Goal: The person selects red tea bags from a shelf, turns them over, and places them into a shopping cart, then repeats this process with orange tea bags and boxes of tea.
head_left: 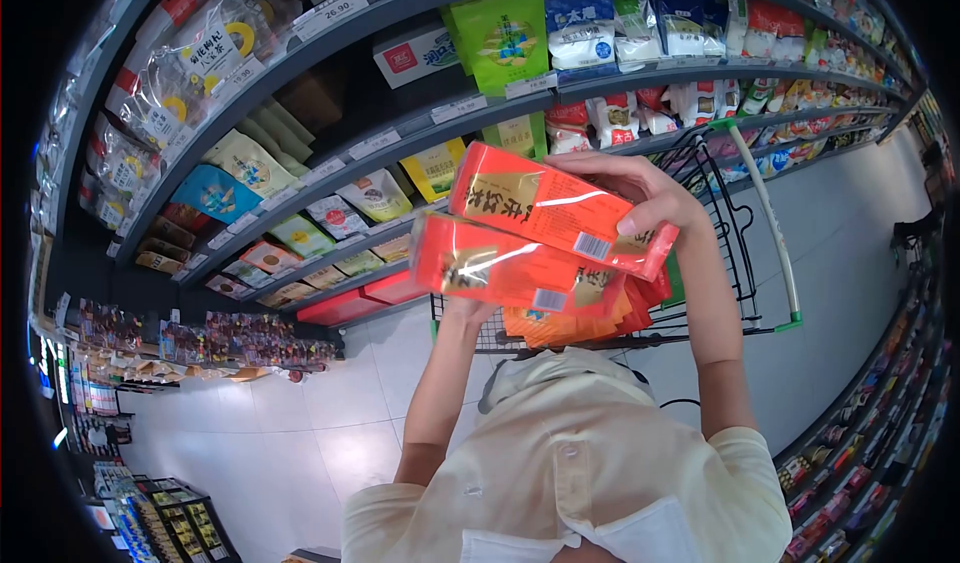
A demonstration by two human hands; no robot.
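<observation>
In front of my chest are two red tea packets, wrapped in shiny clear film, with gold label panels, dark characters and barcodes. My right hand is closed on the right end of the upper red packet, its thumb on the front and fingers over the top edge. My left hand grips the lower packet from beneath, its fingers mostly hidden behind it. The upper packet overlaps the lower one at a slant. Under them, orange bags lie in a black wire shopping cart.
Ahead curve dark store shelves with price tags and bagged goods, among them a green bag. The cart's handle stands to the right. Another stocked shelf runs along the right. Pale floor tiles lie at left.
</observation>
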